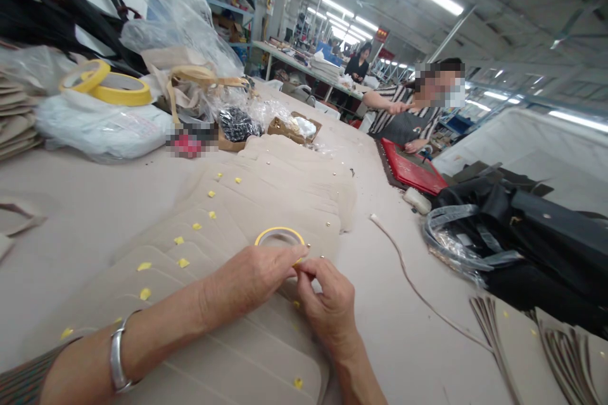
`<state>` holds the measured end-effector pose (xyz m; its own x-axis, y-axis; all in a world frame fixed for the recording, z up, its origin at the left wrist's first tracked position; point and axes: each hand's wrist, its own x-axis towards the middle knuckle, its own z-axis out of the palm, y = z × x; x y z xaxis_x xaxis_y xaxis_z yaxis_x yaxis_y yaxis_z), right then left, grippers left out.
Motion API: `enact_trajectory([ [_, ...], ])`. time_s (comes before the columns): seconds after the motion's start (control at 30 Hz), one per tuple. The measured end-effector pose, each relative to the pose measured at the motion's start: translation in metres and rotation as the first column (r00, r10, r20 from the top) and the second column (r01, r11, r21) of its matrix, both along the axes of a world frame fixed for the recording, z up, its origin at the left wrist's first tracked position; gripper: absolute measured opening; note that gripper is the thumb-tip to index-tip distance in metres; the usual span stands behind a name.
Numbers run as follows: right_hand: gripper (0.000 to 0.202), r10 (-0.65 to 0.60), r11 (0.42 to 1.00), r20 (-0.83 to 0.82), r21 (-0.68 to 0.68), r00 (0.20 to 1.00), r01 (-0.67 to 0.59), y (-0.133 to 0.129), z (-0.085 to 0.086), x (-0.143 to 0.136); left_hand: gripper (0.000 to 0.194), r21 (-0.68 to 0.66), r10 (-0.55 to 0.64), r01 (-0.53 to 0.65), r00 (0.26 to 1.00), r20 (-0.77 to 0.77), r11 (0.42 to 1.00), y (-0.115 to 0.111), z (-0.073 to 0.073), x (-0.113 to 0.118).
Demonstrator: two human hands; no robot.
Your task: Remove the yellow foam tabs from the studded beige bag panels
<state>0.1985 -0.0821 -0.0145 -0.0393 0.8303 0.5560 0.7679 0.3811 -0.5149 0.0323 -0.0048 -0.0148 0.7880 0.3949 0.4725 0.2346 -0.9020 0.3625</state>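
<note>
My left hand (266, 273) grips a thin roll of yellow tape (280, 230) at its near right side. Beside it, my right hand (329, 297) pinches at the roll's edge, its fingertips meeting those of the left. What sits between the right fingertips is too small to make out. Under both hands lie overlapping beige panels (266, 342), spread like a fan across the table. Small yellow tape pieces (183, 262) dot the panels, and small metal studs (328, 224) show along their right side.
Two yellow tape rolls (122, 90) rest on a white plastic-wrapped bundle (102, 126) at left. Small boxes (294, 128) stand behind the panels. Black bags (532, 234), a thin cord (403, 266) and beige strips (496, 342) lie at right. A co-worker (408, 107) sits across by a red panel (411, 168).
</note>
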Motion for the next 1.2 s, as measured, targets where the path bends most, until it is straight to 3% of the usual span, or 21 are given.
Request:
enact_trajectory([
  [0.2,0.016,-0.127,0.99,0.0,0.055,0.992,0.127,0.002,-0.003,-0.003,0.014,-0.061,0.015,-0.024,0.991,-0.131,0.998,0.003,0.013,0.004],
  [0.33,0.012,-0.198,0.977,-0.22,-0.122,0.955,0.175,0.004,0.001,-0.005,0.015,-0.033,0.07,-0.076,0.985,-0.158,0.997,0.006,0.018,0.011],
  [0.4,0.011,-0.262,0.946,-0.412,-0.286,0.873,0.149,0.006,0.001,-0.004,0.016,0.019,0.081,-0.079,0.987,-0.136,0.997,0.006,0.018,0.014],
  [0.47,0.015,-0.346,0.902,-0.58,-0.422,0.737,0.092,0.01,0.0,0.0,0.016,0.089,0.091,-0.083,0.992,-0.087,0.993,0.005,0.016,0.016],
  [0.53,0.02,-0.425,0.864,-0.664,-0.501,0.616,0.056,0.015,-0.003,0.007,0.016,0.15,0.118,-0.109,0.991,-0.058,0.983,0.003,0.01,0.017],
  [0.6,0.024,-0.475,0.832,-0.659,-0.552,0.583,0.054,0.021,-0.006,0.016,0.015,0.193,0.157,-0.136,0.982,-0.1,0.972,0.002,0.002,0.018],
  [0.73,0.032,-0.492,0.79,-0.564,-0.61,0.663,0.066,0.03,-0.011,0.027,0.01,0.196,0.175,-0.118,0.936,-0.305,0.973,0.001,-0.011,0.02],
  [0.87,0.031,-0.469,0.784,-0.437,-0.607,0.767,0.134,0.034,-0.013,0.024,0.008,0.133,0.141,-0.095,0.91,-0.391,0.986,0.001,-0.01,0.022],
  [1.03,0.025,-0.408,0.826,-0.157,-0.483,0.899,0.291,0.038,-0.015,0.019,0.009,0.085,0.131,-0.105,0.896,-0.424,0.991,0.0,-0.003,0.021],
  [1.2,0.02,-0.381,0.851,0.036,-0.377,0.924,0.366,0.044,-0.018,0.018,0.009,0.065,0.132,-0.115,0.886,-0.444,0.991,0.0,-0.003,0.021],
])
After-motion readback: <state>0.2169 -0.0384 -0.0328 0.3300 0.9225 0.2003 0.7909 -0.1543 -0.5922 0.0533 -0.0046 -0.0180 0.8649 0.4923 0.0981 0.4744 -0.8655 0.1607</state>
